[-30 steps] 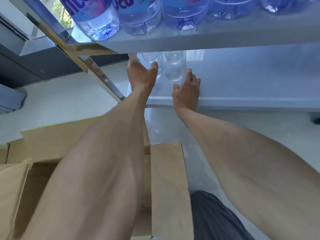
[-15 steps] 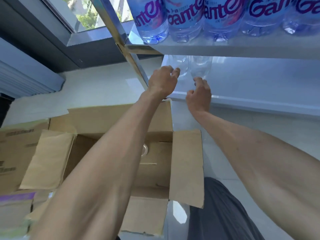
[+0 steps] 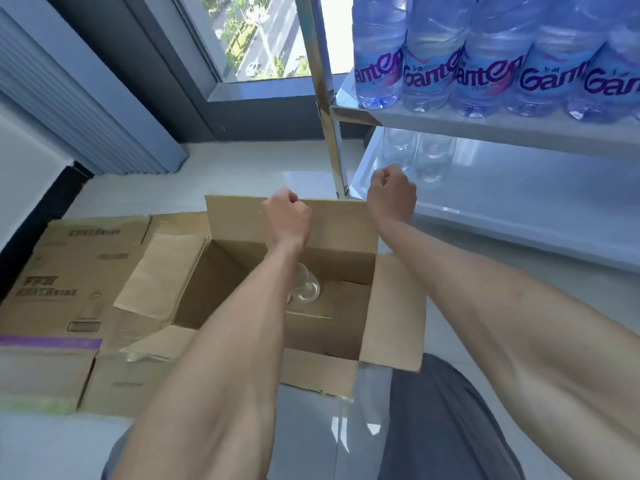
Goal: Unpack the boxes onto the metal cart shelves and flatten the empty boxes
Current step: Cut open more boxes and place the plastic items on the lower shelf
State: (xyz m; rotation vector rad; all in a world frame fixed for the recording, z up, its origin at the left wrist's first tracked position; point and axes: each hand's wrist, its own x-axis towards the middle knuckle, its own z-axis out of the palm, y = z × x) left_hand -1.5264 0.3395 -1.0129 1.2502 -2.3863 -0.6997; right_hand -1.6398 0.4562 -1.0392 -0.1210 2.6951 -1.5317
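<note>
Risk first, L to R: flattened boxes (image 3: 69, 292) lie on the floor at left, touching the open box (image 3: 277, 289), so a foot or knee could slide on them. Inside the open box at least one clear glass (image 3: 306, 289) is left, partly hidden by the L forearm; reaching in blind could knock it over. On the cart's lower shelf (image 3: 519, 209) two glasses (image 3: 415, 157) stand near the front-left corner by the post; a careless wrist could bump them.

Left hand (image 3: 285, 220): fingers curled tight, holding nothing, above the box's far flap. Right hand (image 3: 393, 194): also fisted and empty, just in front of the shelved glasses, not touching them as far as I can tell. Water bottles (image 3: 485, 64) fill the upper shelf.
</note>
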